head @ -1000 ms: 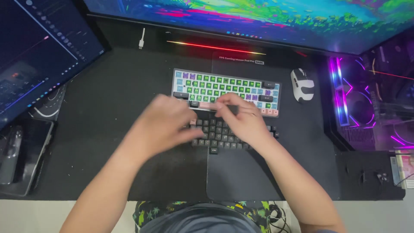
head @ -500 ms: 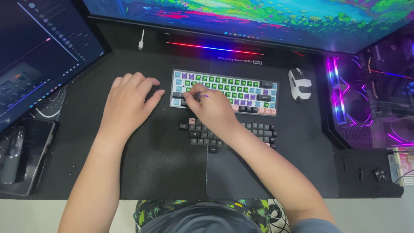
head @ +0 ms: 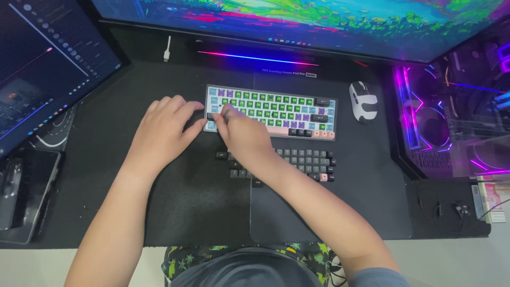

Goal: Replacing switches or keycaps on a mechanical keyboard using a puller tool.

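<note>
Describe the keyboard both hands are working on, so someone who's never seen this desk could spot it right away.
Start at the wide monitor along the back of the black desk mat. Just below its middle sits the compact keyboard, with the left hand and right hand at its left end. Unlike the loose dark grey keycaps laid in rows nearer the person, it has green, purple, pale blue and pink keys.

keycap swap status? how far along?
Done: most of the keyboard carries green, purple and blue caps. A set of dark keycaps lies in rows on the mat below it.

In hand: right hand works at the board's left edge, pinching something small, too small to tell. Left hand rests beside that edge.

Left: a few dark caps still sit on the board's right side.
</note>
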